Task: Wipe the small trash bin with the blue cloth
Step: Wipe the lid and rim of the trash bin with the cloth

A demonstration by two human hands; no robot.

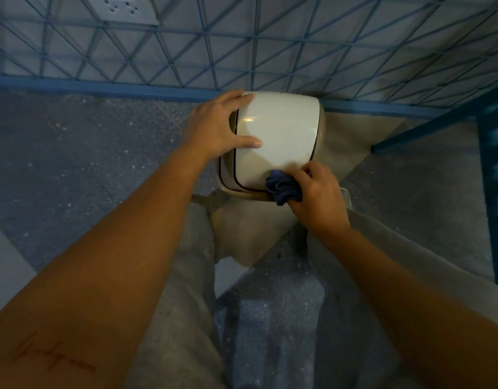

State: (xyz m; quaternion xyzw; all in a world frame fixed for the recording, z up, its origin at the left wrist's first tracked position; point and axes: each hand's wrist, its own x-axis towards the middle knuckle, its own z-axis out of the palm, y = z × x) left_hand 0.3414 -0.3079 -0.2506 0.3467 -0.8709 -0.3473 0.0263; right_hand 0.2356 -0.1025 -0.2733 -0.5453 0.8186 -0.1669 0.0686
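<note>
Seen from above, a small white trash bin (pixel 278 136) stands at the centre of the frame on a speckled floor (pixel 87 153), against a blue-patterned wall (pixel 242 46). The left hand (pixel 214 127) rests spread wide on the lid's left edge. The right hand (pixel 318 195) grips a bunched blue cloth (pixel 283 188), pressed to the lid's lower right edge.

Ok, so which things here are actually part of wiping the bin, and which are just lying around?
Part of the job:
small trash bin
blue cloth, gripped by the right hand at the lid's near edge
left hand, resting on the lid's left side

Just there:
wall socket
blue rail along the wall
blue frame on the right
</note>
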